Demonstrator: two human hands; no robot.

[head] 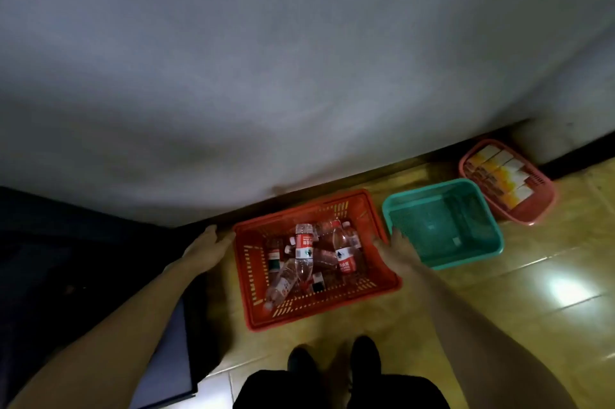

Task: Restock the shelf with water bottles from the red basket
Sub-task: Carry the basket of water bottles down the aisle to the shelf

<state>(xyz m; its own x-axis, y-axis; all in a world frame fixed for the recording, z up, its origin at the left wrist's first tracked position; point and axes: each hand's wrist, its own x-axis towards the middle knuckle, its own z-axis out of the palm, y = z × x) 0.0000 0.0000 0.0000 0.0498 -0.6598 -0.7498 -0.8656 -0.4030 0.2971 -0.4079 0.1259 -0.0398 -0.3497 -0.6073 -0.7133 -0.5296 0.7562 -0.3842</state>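
Note:
A red basket (382, 285) stands on the tiled floor in front of my feet. Inside it lie several clear water bottles (304, 250) with red and white labels, piled at different angles. My left hand (208, 248) reaches down beside the basket's left rim, fingers stretched out, at or just short of the rim. My right hand (396, 248) is at the basket's right rim, fingers extended over its edge. Neither hand holds a bottle. The shelf is not clearly in view.
A teal basket (496, 243) sits right of the red one, touching my right hand's side. A pink basket (535, 212) with boxed goods stands further right by the wall. A grey wall fills the upper view. A dark object lies at the left.

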